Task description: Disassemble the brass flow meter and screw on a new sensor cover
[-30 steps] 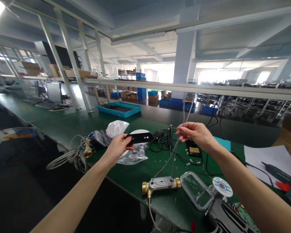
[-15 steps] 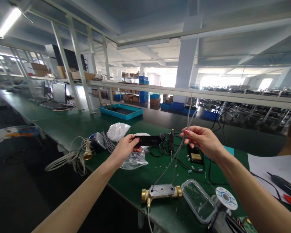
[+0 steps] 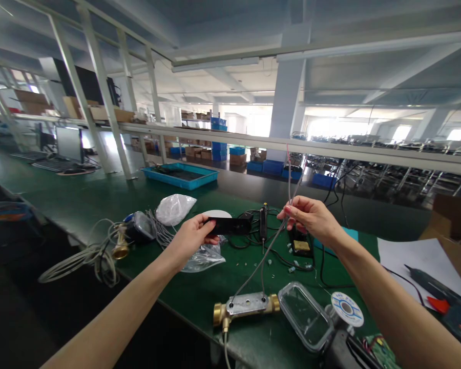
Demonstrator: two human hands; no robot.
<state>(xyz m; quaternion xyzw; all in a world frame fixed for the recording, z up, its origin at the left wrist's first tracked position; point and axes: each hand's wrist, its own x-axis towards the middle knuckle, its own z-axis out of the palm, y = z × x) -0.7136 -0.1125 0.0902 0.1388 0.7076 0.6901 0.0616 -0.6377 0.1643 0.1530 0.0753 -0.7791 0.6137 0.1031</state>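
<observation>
My left hand point(image 3: 192, 237) grips one end of a flat, long black plastic part point(image 3: 231, 226) between thumb and fingers, above the bench. Two thin grey wires point(image 3: 275, 239) are pinched in my right hand point(image 3: 310, 217); their loose ends stick up past the fingers, one with a reddish tip. They run down to two holes in the metal plate on a brass pipe body point(image 3: 249, 305), which lies near the bench's front edge. A third cable leaves its underside. Right of it lies a clear rectangular cover point(image 3: 305, 316).
A solder spool point(image 3: 347, 308), a black device and a circuit board point(image 3: 382, 351) sit at front right. Behind are a soldering iron point(image 3: 263, 223) and sponge stand point(image 3: 301, 247). Bagged parts point(image 3: 175, 209) and coiled cables point(image 3: 77, 256) lie left, a blue tray point(image 3: 180, 177) farther back.
The view has turned slightly right, so everything sits farther left. The black part has tilted a little in my left hand. My right hand still pinches the wires.
</observation>
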